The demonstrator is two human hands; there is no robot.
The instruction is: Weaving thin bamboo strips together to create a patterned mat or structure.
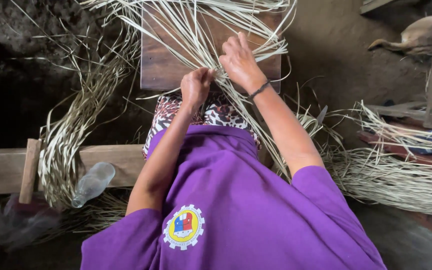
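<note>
Long pale straw strips fan out over a dark wooden board that rests on my lap. My left hand is closed around a gathered bunch of the strips at the board's near edge. My right hand lies just beside it, fingers pressed onto the same strips where they cross. A dark band circles my right wrist. I wear a purple shirt over a spotted skirt.
A woven straw braid hangs over a wooden bench at left, with a clear plastic bottle beside it. A heap of loose straw lies at right. An animal rests at the top right on the earth floor.
</note>
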